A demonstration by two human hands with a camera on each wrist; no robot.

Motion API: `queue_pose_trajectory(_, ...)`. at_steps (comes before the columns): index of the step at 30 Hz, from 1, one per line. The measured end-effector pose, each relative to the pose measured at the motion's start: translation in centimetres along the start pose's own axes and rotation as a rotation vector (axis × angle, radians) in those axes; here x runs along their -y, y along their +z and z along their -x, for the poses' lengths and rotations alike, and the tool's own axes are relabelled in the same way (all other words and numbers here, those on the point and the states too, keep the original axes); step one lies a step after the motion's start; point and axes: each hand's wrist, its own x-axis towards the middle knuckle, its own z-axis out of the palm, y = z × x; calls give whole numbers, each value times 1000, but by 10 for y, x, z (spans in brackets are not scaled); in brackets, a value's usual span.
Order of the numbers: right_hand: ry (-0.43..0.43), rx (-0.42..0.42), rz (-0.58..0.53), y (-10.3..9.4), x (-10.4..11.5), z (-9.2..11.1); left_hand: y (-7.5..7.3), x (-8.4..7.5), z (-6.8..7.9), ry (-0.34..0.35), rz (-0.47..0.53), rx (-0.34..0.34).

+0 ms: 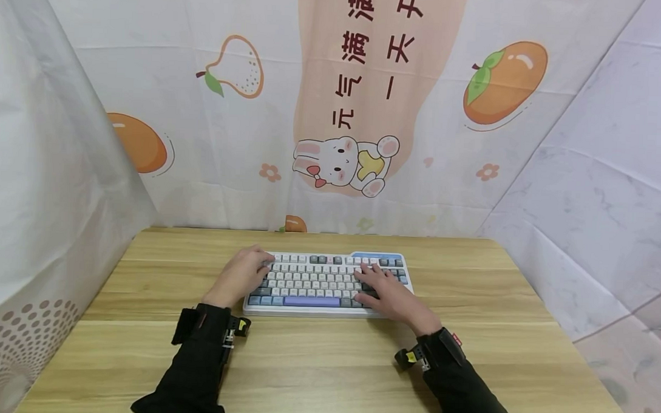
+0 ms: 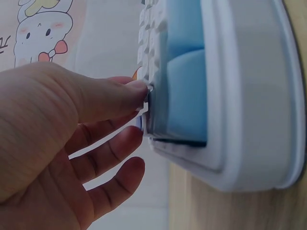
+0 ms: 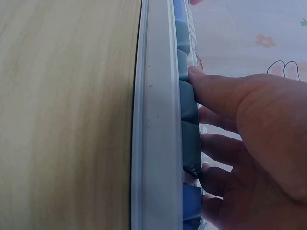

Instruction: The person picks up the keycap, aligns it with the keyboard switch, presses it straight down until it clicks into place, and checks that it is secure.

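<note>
A white computer keyboard (image 1: pixel 311 285) with white, grey and blue keys and a purple space bar lies flat on the wooden table. At its upper left corner is my left hand (image 1: pixel 242 275), its thumb and fingertips touching keys; in the left wrist view the thumb (image 2: pixel 108 96) meets the key edges and the other fingers bend loosely. Over the keyboard's right part my right hand (image 1: pixel 390 293) spreads its fingers on the keys. The right wrist view shows the right thumb (image 3: pixel 218 88) resting by the dark grey keys (image 3: pixel 191 143), with the other fingertips along the keys.
The table (image 1: pixel 314 364) reaches forward to a hanging cloth (image 1: pixel 229 136) printed with fruit, a rabbit and characters. White cloth (image 1: pixel 54 130) hangs at the left, a pale patterned sheet (image 1: pixel 598 210) at the right. Both forearms wear black wrist straps with small cameras.
</note>
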Motion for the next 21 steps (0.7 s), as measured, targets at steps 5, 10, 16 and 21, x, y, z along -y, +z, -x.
queue_pose_trajectory(5,-4,3,2,0,1,0,3,-2,0,-27,-28,-4)
queue_pose_trajectory(10,0,9,-1,-1,2,-1,3,-3,0,-38,-56,7)
queue_pose_trajectory(16,-8,10,-4,0,0,-1,3,-5,0,-41,-93,10)
queue_pose_trajectory(21,-16,3,-8,0,-2,-1,3,-8,-1,-50,-106,4)
